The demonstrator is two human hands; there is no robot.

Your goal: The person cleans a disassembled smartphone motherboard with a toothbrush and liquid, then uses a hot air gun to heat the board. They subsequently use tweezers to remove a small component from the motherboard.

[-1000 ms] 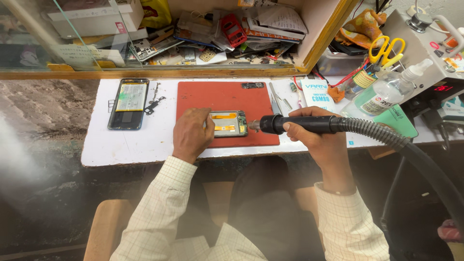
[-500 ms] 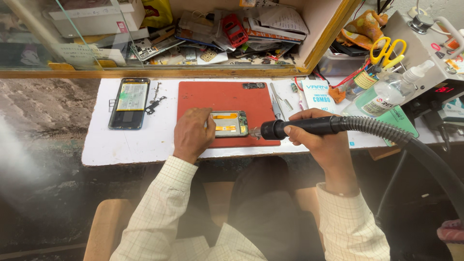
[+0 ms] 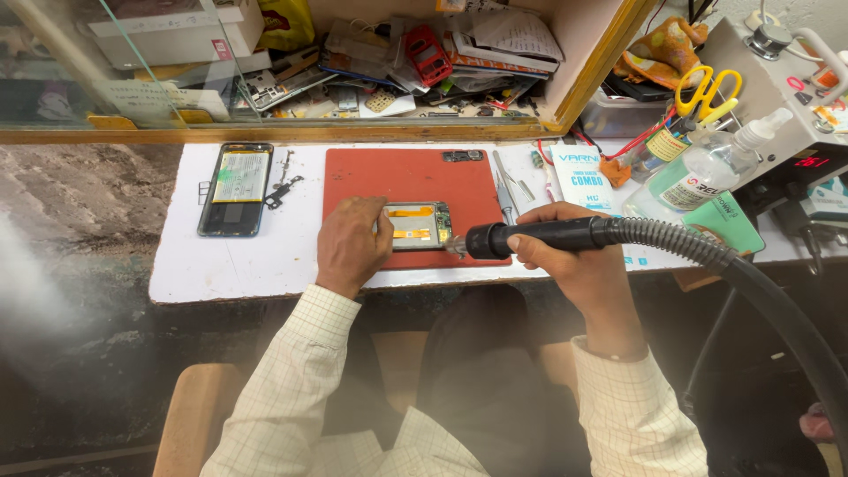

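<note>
Centre frame: left hand [image 3: 352, 246] lies flat, fingers loosely curled, pressing down the left end of an opened phone [image 3: 419, 225] on the red mat [image 3: 411, 181], mid bench [image 3: 265, 256]. Right hand [image 3: 574, 256] is closed in a full grip round the black handle of a hot-air gun [image 3: 539, 237]; its ribbed hose [image 3: 751, 283] runs off to the lower right. Nozzle tip sits just beside the phone's right end, close to touching; cannot tell if there is contact. Phone is face down with the back off, orange flex and board showing. Step in hand, by the look of it: heating the right end of the phone while the other hand steadies it. Next move probably calls for keeping the nozzle just off the board, sweeping rather than dwelling, left fingers kept clear of the hot air, then a tool to lift the part; tweezers [image 3: 505, 190] lie on the mat's right edge just above the gun. Left of frame: a second phone [image 3: 236, 188], opened, battery visible, with small loose parts beside it. Right of frame: clear pump bottle [image 3: 707, 172], yellow scissors [image 3: 704, 91], a white carton [image 3: 579, 177]. Top: cluttered shelf [image 3: 424, 53] behind glass.
</note>
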